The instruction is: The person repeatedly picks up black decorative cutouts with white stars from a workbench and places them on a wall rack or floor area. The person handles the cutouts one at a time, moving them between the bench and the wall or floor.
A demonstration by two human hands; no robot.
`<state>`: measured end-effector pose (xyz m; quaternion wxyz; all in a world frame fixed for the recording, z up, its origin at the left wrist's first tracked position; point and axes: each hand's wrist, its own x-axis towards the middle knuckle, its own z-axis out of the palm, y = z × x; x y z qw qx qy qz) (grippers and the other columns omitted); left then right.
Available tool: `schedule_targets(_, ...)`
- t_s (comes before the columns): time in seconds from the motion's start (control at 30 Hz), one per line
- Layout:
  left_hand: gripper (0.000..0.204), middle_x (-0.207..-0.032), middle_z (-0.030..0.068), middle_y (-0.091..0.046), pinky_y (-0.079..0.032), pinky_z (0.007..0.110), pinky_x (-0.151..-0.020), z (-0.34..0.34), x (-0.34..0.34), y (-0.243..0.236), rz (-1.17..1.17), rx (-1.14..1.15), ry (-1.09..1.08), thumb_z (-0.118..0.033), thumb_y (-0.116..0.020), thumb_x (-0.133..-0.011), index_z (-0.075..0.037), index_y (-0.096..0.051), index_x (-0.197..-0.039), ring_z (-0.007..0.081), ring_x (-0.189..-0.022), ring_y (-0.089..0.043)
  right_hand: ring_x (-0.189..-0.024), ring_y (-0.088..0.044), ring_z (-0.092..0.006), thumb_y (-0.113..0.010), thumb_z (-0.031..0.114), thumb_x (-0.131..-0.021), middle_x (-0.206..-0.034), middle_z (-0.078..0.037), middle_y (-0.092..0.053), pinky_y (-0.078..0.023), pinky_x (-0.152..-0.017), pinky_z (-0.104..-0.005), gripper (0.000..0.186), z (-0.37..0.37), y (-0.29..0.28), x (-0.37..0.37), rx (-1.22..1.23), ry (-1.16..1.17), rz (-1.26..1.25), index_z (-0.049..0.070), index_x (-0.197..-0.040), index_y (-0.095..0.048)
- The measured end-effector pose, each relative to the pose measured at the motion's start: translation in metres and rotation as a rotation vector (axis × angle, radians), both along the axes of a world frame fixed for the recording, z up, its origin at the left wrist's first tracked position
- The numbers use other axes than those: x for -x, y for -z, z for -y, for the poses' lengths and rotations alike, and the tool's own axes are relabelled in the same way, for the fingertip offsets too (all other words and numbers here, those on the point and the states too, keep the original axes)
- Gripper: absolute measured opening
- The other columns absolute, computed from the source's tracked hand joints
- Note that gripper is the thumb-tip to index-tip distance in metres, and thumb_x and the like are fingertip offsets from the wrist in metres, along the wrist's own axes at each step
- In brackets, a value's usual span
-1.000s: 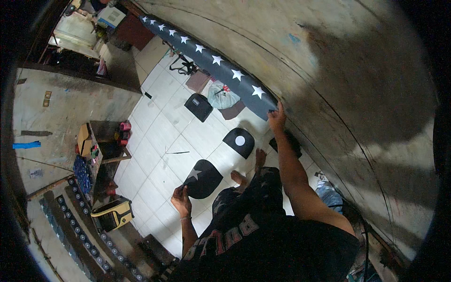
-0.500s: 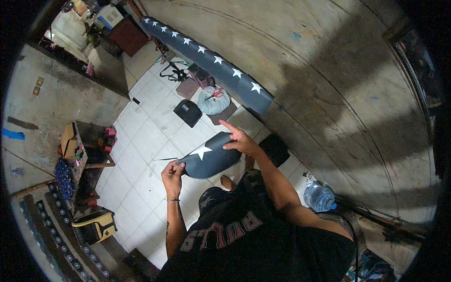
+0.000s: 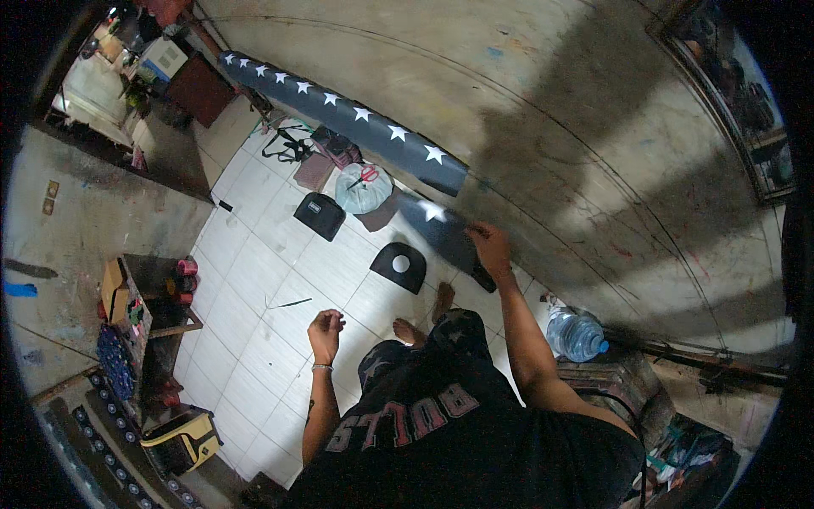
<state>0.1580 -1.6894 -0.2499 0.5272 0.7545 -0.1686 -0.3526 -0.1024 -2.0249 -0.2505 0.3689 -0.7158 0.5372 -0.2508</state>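
Observation:
My right hand [image 3: 490,248] grips the edge of a dark grey sheet piece [image 3: 454,236] with a white star, out to the right near the wall. The star is slightly blurred, and my fingertips are partly hidden against the sheet. My left hand [image 3: 325,332] is apart from it, over the tiled floor, fingers curled together with nothing visible in them. Beyond the sheet, a long dark roll or strip [image 3: 339,119] with a row of white stars runs along the wall. A black rounded panel [image 3: 392,262] with a white disc lies on the floor between my hands.
A black pouch [image 3: 320,216] and a pale plastic bag [image 3: 354,193] with red-handled scissors [image 3: 367,176] on it lie ahead. A thin dark tool [image 3: 292,303] is on the tiles. A water bottle [image 3: 575,336] stands at right, a cluttered wooden table [image 3: 153,314] at left.
My left hand has let go of the starred sheet. My right hand has carried it right toward the wall, uncovering the black panel on the floor. The view has shifted slightly.

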Motion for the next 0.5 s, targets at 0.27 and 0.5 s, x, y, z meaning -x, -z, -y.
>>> schedule_targets(0.27,0.026,-0.088,0.0156,-0.068,-0.054,0.029,-0.056,-0.038,0.026,0.085,-0.245,-0.285,0.069,-0.02,-0.054,-0.091,0.003,-0.06,-0.099,0.0222,-0.069,-0.068,-0.078,-0.062,-0.0177,-0.069,0.018,-0.084,-0.092,-0.012,-0.069,-0.047,-0.073,-0.0304,0.03,0.097,0.057,0.023,0.289,0.165,-0.028,0.002,-0.109,-0.066)
schedule_targets(0.5,0.03,-0.092,0.0158,-0.068,-0.054,0.031,-0.055,-0.083,0.076,0.066,-0.531,-0.414,-0.143,-0.023,-0.057,-0.091,0.004,-0.057,-0.105,0.0235,-0.07,-0.068,-0.084,-0.061,-0.0173,-0.073,0.011,-0.078,-0.097,-0.014,-0.067,-0.047,-0.076,-0.0311,0.056,0.114,0.155,0.024,0.135,0.338,0.184,0.006,-0.13,-0.052)
